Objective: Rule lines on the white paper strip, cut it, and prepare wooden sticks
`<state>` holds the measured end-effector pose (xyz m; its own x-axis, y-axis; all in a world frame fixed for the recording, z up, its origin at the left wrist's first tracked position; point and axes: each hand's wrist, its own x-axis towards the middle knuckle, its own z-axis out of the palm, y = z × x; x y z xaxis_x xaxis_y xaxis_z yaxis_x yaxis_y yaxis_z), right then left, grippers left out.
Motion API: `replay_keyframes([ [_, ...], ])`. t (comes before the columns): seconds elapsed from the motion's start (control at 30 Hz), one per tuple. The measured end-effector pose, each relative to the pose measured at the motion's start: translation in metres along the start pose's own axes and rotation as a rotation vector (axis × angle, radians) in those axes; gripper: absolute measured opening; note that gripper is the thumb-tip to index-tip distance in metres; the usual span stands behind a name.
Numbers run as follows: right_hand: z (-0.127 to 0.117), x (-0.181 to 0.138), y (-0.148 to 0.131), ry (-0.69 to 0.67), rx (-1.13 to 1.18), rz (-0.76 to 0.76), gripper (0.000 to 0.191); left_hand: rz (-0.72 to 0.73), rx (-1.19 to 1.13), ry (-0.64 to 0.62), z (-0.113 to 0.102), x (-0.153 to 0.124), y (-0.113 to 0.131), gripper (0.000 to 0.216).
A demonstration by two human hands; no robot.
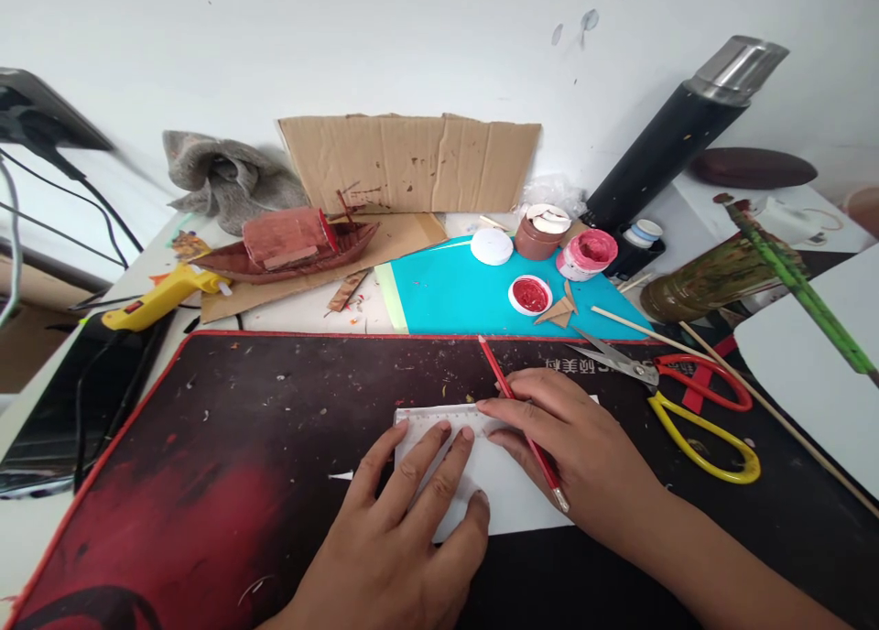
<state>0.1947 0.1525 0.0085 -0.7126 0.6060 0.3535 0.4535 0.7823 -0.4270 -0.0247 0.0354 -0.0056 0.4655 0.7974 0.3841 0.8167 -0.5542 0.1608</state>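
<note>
My left hand (418,511) lies with its fingers spread, pressing a clear ruler (450,418) onto a sheet of white paper (528,500). The ruler runs along the paper's far edge. My right hand (569,438) holds a red pencil (503,381) between its fingers, the pale tip pointing away from me and the silvery end towards me. Its thumb and fingertips reach down to the right part of the ruler, partly hiding it. Right of this hand, scissors (700,406) with one red and one yellow handle lie with their blades apart.
A dark mat (295,401) covers the desk. Behind it are a brown model boat (288,245), a yellow glue gun (155,300), red paint in a lid (531,294), and an open paint jar (587,255). Thin sticks (775,410) and a black flask (666,154) stand at right.
</note>
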Motion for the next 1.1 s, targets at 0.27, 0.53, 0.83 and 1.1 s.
replay_keyframes([
  [0.27, 0.0012, -0.0018, 0.0011, -0.005, 0.008, 0.002, 0.021, 0.002, 0.004, -0.007, 0.0015, 0.0003, -0.0004, 0.020],
  [0.53, 0.0014, -0.0014, 0.0015, 0.001, 0.009, 0.002, 0.021, 0.015, 0.030, -0.005, 0.0020, -0.0024, -0.0003, 0.022],
  [0.83, 0.0009, 0.0006, 0.0011, 0.001, 0.018, 0.007, 0.022, 0.022, 0.028, -0.006, 0.0025, -0.0008, -0.0003, 0.021],
  [1.1, -0.0007, -0.0004, 0.0018, -0.010, 0.041, 0.005, 0.021, 0.012, -0.013, -0.001, 0.0021, -0.0016, -0.0011, 0.021],
])
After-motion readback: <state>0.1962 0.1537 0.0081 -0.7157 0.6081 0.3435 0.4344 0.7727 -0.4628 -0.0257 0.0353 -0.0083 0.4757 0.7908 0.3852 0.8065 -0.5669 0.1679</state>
